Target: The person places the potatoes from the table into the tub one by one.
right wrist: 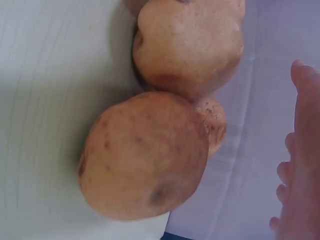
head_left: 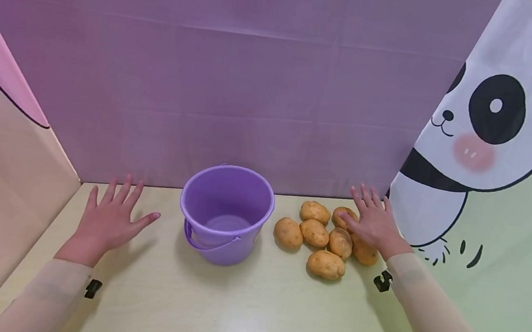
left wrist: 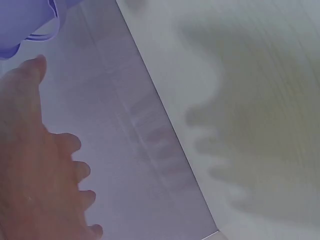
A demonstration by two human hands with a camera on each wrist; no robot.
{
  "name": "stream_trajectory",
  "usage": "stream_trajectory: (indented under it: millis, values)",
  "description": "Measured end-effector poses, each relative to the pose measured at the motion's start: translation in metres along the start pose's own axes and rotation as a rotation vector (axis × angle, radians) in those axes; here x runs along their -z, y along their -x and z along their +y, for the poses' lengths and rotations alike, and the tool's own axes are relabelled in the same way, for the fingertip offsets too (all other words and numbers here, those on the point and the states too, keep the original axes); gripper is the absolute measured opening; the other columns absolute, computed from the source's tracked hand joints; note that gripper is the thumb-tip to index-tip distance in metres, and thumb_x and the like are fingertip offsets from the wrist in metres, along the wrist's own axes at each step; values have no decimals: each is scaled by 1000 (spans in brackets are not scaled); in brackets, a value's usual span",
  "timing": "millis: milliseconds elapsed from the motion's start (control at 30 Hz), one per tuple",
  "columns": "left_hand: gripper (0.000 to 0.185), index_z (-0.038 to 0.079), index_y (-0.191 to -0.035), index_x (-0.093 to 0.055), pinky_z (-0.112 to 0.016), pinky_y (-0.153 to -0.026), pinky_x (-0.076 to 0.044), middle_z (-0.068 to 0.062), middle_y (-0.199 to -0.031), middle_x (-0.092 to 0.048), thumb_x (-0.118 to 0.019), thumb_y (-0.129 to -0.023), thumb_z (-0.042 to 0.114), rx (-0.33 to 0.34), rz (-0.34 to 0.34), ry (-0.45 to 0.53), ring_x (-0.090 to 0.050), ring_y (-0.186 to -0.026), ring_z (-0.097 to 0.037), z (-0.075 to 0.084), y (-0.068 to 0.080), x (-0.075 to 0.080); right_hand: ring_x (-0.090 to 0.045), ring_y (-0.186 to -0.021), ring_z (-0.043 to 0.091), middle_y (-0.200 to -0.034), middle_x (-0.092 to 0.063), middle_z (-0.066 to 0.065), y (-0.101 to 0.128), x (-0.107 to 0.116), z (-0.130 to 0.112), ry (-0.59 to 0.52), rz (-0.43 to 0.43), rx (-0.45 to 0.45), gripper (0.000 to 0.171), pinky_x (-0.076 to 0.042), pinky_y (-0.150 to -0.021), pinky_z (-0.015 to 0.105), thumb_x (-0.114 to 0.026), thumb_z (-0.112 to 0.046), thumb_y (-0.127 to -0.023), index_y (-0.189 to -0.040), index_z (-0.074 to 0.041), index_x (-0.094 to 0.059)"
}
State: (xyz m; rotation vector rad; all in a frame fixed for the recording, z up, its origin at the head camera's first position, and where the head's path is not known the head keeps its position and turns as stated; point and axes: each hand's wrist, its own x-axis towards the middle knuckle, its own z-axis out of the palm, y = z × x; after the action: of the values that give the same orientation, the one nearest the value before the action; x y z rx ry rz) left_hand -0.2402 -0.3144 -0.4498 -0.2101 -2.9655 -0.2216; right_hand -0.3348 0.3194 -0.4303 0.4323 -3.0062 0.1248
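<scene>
A purple bucket (head_left: 223, 247) with its handle hanging down at the front stands upright on the table, its inside bare to the bottom. To its right lies a group of several brown potatoes (head_left: 326, 265). My left hand (head_left: 108, 223) hovers over the table left of the bucket, fingers spread and nothing held. In the left wrist view its thumb points toward the bucket (left wrist: 25, 20). The right hand (head_left: 374, 224), also spread and holding nothing, is above the rightmost potatoes and partly covers them. The right wrist view shows a large potato (right wrist: 145, 155) close up, with the fingers off to the side.
Behind the table (head_left: 213, 310) rises a purple backdrop (head_left: 245, 78). A panel with a printed panda (head_left: 479, 149) stands along the right side, and a pink and beige panel (head_left: 2, 162) along the left. Each sleeve carries a small black clip (head_left: 93, 289).
</scene>
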Motion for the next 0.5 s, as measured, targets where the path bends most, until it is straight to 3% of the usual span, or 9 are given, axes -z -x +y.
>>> stream_trajectory:
  millis: [267, 500]
  values:
    - [95, -4, -169, -37, -84, -122, -11, -34, -174, -29, -53, -109, 68, -35, 102, 53, -26, -158, -60, -1, -1, -3, -24, -163, 52, -176, -31, 27, -1, -5, 0, -134, 143, 31, 82, -19, -130, 73, -60, -55, -111, -171, -4, -38]
    - [72, -7, -158, -52, -82, -116, -30, -35, -162, -47, -68, -109, 44, -120, 214, 314, -42, -147, -60, 5, -4, -5, -38, -155, 52, -165, -46, 28, 5, -3, -4, -369, 213, 26, 62, -30, -126, 71, -63, -38, -113, -158, 2, -55]
